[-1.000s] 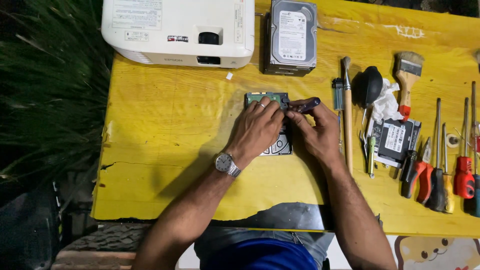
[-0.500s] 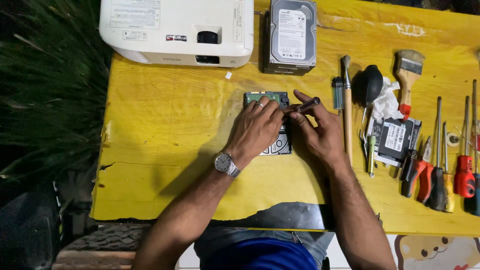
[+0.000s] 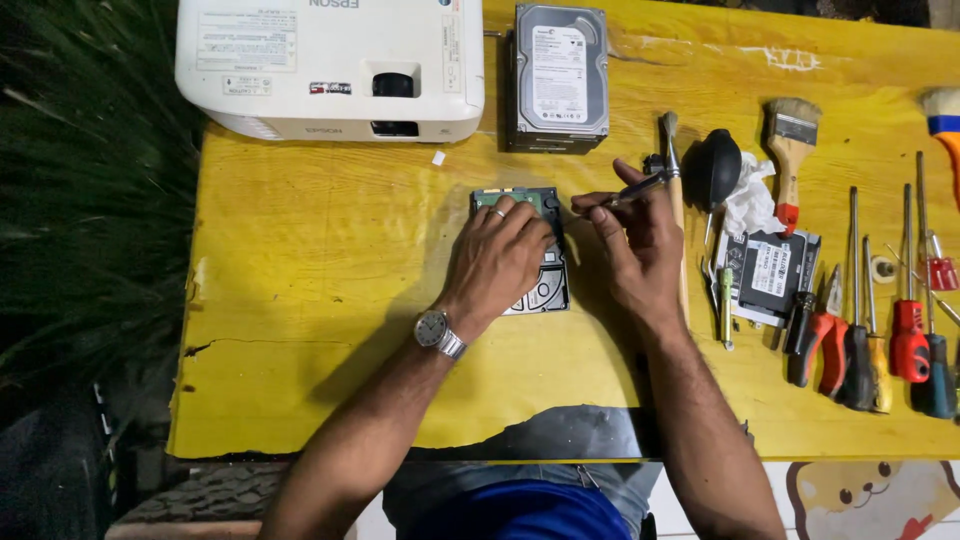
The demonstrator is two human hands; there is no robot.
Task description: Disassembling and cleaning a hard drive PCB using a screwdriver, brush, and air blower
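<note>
— What can you see of the hard drive (image 3: 530, 270)?

— Little. It lies board-side up mid-table on the yellow table (image 3: 300, 300), and the left hand (image 3: 497, 262) rests flat over it, fingers spread and pressing, hiding most of it.

— And the right hand (image 3: 628, 245)?

— Just beside the drive's right edge, fingers pinched around a slim screwdriver (image 3: 630, 189); its tip is too small to make out.

— Anything cut off?

— The white projector (image 3: 330, 65) runs past the top edge, and the brush (image 3: 945, 120) at far right is cropped.
</note>
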